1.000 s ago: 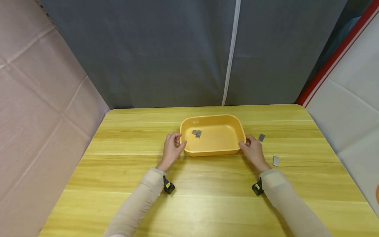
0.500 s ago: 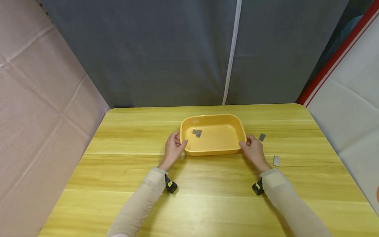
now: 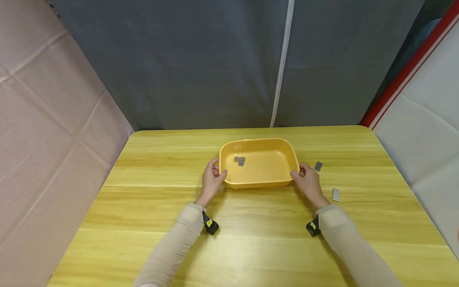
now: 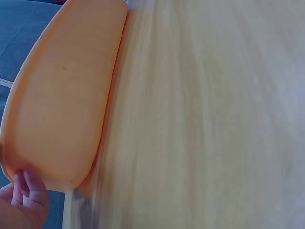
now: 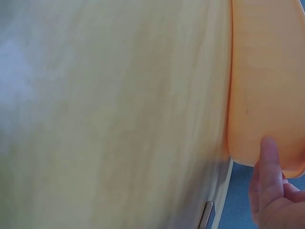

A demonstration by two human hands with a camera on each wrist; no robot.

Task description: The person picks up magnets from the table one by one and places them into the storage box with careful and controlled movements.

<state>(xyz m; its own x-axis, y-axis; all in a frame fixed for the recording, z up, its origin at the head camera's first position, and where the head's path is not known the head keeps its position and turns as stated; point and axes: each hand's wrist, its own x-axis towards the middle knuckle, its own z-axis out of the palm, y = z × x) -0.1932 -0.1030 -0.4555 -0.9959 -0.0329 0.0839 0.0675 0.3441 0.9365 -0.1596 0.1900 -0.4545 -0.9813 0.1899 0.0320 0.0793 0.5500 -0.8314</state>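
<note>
A yellow plastic basin [image 3: 263,184] with rounded corners rests on the wooden table, its long side facing me. My left hand [image 3: 211,178] holds its left end, thumb at the front corner and fingers along the side. At the opposite end my right hand [image 3: 307,181] grips the right side, with the thumb on the front corner. Several small flat grey rectangular pieces [image 3: 240,161] lie together inside the basin at the left. The basin wall [image 4: 71,95] fills much of the left wrist view, with fingers at its lower corner. The right thumb [image 5: 269,152] presses the wall in the right wrist view.
Two more flat grey rectangles lie on the table beyond my right hand: a dark piece [image 3: 318,166] near the knuckles and a lighter piece [image 3: 336,195] closer to the forearm. The wooden table [image 3: 258,247] ends at a dark grey curtain [image 3: 197,71].
My left hand and forearm have shifted slightly right, and the fingers lie closer along the basin's side. The basin has barely moved in view; the right hand keeps its hold.
</note>
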